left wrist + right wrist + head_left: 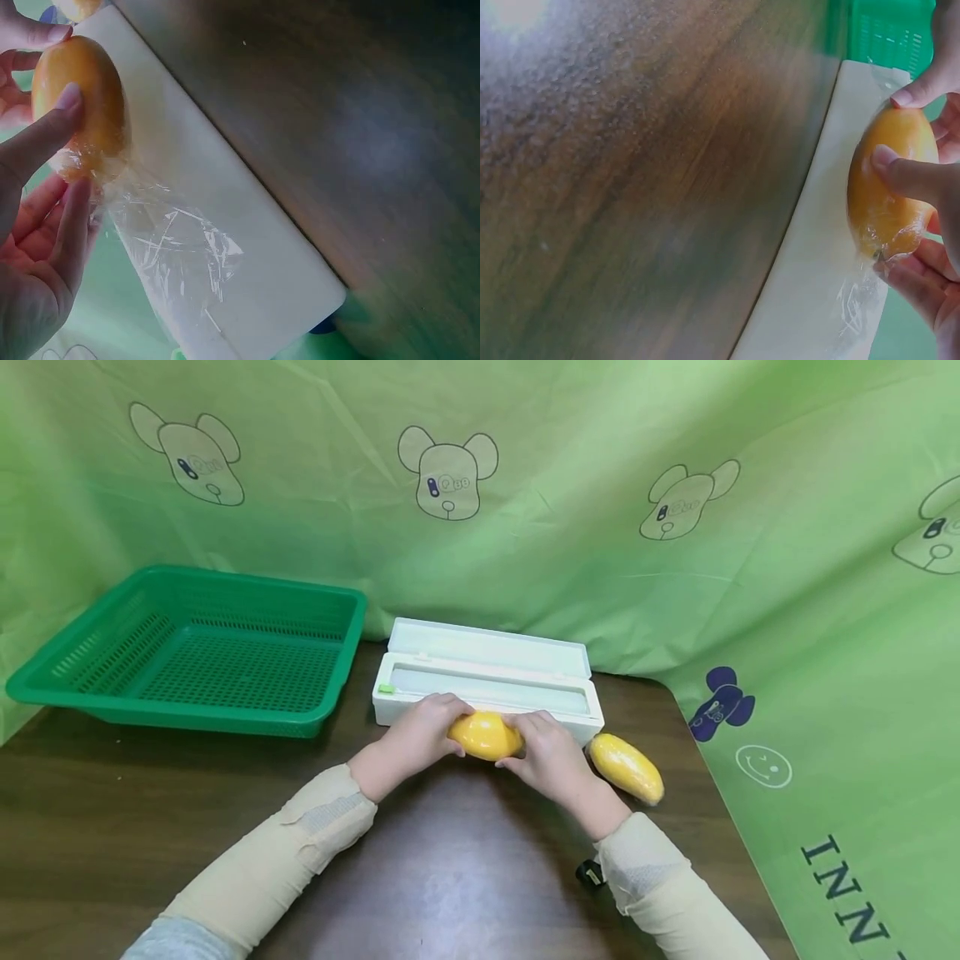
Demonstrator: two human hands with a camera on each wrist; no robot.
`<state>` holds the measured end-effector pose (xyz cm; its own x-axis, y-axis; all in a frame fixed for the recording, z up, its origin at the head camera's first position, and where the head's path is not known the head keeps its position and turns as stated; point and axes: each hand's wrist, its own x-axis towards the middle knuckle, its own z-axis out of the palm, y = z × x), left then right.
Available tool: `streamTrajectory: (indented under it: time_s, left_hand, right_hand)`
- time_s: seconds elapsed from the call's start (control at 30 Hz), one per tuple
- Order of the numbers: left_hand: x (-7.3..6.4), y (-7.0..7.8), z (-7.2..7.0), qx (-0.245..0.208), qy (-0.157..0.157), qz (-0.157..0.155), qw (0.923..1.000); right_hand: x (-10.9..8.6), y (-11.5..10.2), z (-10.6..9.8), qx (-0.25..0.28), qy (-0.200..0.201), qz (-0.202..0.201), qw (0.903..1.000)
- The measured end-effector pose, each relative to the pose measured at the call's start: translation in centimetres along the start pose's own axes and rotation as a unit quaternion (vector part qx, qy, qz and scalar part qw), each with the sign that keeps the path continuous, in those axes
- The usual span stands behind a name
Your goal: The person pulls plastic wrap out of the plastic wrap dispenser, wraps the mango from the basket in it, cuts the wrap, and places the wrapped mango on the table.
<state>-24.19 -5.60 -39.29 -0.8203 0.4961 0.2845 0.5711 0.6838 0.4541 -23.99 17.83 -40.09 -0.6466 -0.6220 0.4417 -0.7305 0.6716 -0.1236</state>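
Note:
A yellow mango (486, 736) in clear cling film is held between both hands, just in front of a white cling film dispenser (491, 681) with its lid raised. My left hand (420, 735) grips one end, thumb on the near side. The other end is pinched by my right hand (551, 756). Loose, crinkled cling film (199, 247) trails off the mango over the dispenser's white front in the left wrist view. In the right wrist view the film lies tight and shiny on the mango (889, 184). Some fingers are hidden behind the fruit.
A second film-wrapped mango (626, 768) lies right of the dispenser. At the back left stands a green plastic basket (330, 693). A small black object (590, 874) is beside the right forearm. A printed green curtain (540, 552) hangs behind the dark wooden table (442, 868).

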Motion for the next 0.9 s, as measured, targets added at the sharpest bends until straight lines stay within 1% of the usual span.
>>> streamTrajectory:
  time_s: [0.27,0.47,0.67,0.8,0.9]
  left_hand:
    - [-0.2,-0.4,0.6,0.011,-0.016,-0.009,0.9998]
    - [-0.1,-0.6,1.0,0.02,-0.038,-0.018,0.9989]
    - [0.1,-0.8,1.3,0.041,-0.049,-0.002,0.9979]
    - [0.2,-1.0,1.5,0.05,-0.055,0.007,0.9972]
    - [0.5,-1.0,1.4,0.051,-0.066,0.009,0.9965]
  right_hand:
    - [-0.1,0.2,0.7,0.013,-0.015,0.0,0.9998]
    - [-0.1,0.3,1.0,0.021,-0.026,-0.001,0.9994]
    - [-0.1,0.4,1.3,0.029,-0.045,0.015,0.9985]
    - [0.0,0.4,1.3,0.037,-0.067,0.033,0.9966]
    - [0.2,0.4,1.1,0.043,-0.086,0.047,0.9943]
